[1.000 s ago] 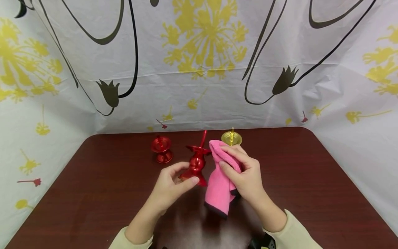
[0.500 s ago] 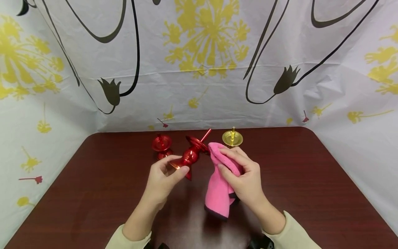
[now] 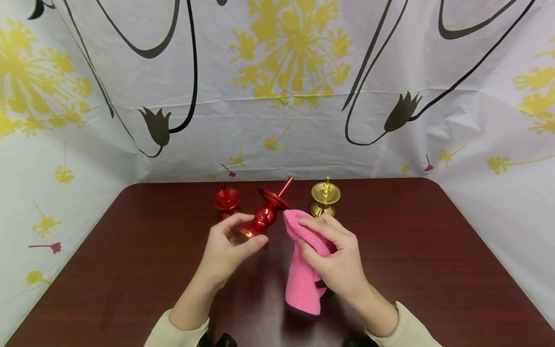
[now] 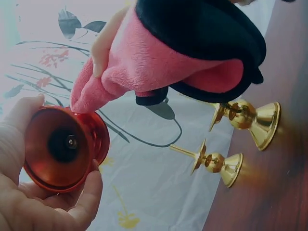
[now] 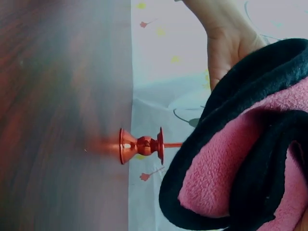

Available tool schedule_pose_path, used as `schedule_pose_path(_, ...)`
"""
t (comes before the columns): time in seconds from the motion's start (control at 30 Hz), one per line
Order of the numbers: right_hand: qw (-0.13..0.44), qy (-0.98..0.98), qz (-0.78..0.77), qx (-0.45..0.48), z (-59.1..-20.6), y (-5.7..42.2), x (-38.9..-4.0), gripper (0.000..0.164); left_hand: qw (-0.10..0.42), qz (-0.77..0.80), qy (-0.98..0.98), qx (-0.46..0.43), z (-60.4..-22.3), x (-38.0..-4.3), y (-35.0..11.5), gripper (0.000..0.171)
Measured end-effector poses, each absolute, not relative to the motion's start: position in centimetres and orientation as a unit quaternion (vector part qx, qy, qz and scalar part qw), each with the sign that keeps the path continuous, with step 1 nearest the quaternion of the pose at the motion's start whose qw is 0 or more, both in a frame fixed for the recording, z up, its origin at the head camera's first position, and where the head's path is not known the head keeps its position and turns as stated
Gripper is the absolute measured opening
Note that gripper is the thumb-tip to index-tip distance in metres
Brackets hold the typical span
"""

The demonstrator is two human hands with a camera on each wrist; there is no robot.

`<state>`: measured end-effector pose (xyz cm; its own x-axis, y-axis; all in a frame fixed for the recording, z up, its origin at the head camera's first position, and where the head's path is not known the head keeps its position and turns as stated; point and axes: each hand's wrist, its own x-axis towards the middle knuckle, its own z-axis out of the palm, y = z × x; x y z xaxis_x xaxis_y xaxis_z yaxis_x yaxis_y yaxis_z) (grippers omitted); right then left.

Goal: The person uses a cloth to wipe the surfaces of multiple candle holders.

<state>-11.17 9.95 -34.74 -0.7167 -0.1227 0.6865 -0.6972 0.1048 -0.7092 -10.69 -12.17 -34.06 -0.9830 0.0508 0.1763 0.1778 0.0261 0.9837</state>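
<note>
A shiny red metal candlestick point(image 3: 265, 217) is held off the table, tilted with its spike up and to the right. My left hand point(image 3: 227, 250) grips it round the flared base; in the left wrist view the hollow underside of this base point(image 4: 41, 154) faces the camera. My right hand point(image 3: 340, 255) pinches a folded pink cloth point(image 3: 303, 284) with black edging, its lower part hanging down. The cloth's top is close to the candlestick's dish; in the left wrist view the two overlap, and contact is hard to tell. In the right wrist view, the cloth point(image 5: 216, 178) hides the right fingers.
Another red candlestick point(image 3: 227, 198) stands behind the left hand on the dark wooden table point(image 3: 130, 270). A gold candlestick point(image 3: 325, 195) stands behind the right hand; the left wrist view shows a second gold candlestick point(image 4: 243, 115). A patterned white sheet point(image 3: 277, 144) hangs behind the table.
My left hand has moved left and tilted the candlestick from nearly upright to a rightward lean. The right hand and cloth have dropped slightly, uncovering more of the gold candlestick.
</note>
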Motion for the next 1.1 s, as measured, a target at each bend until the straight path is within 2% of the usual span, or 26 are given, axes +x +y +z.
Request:
schedule_pose_path(0.33,0.236,-0.702,0.606,0.289,-35.5,8.9,-10.7,0.044,0.037,-0.640,-0.755,-0.138,-34.7,-10.7,-11.4,0.042)
schedule_pose_path(1.1,0.239,-0.716,0.594,0.276,-36.2,9.0,-11.2,0.037,0.055,-0.652,-0.748,-0.112,-34.2,-10.5,-11.8,0.038)
